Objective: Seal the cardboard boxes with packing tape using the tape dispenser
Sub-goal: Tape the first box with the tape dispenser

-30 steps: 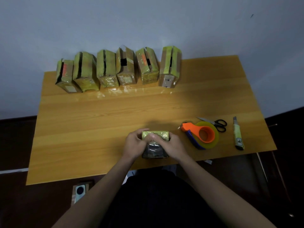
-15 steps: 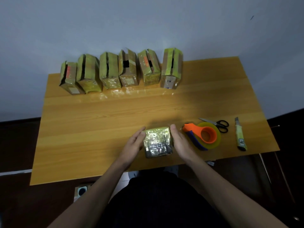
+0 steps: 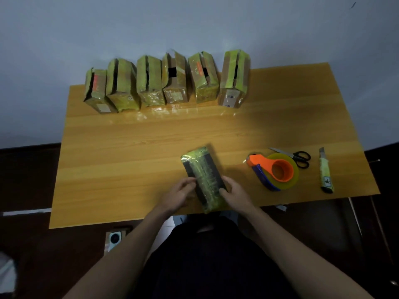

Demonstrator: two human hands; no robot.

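A small dark box (image 3: 204, 176) wrapped in yellowish tape lies lengthwise near the table's front edge, its far end angled slightly left. My left hand (image 3: 180, 195) grips its near left side and my right hand (image 3: 234, 194) grips its near right side. The orange and blue tape dispenser (image 3: 273, 171) with a yellowish roll lies on the table to the right of the box, untouched. Several taped cardboard boxes (image 3: 166, 80) stand in a row along the table's back edge against the wall.
Black-handled scissors (image 3: 299, 157) lie behind the dispenser. A utility knife (image 3: 325, 171) lies near the right edge of the wooden table (image 3: 121, 156). A phone (image 3: 114, 238) sits on the floor below the table's front edge. Bare wood stretches between the box row and my hands.
The box was turned from standing on end to lying flat, then rotated lengthwise away from me. Both hands shifted from its sides to its near end.
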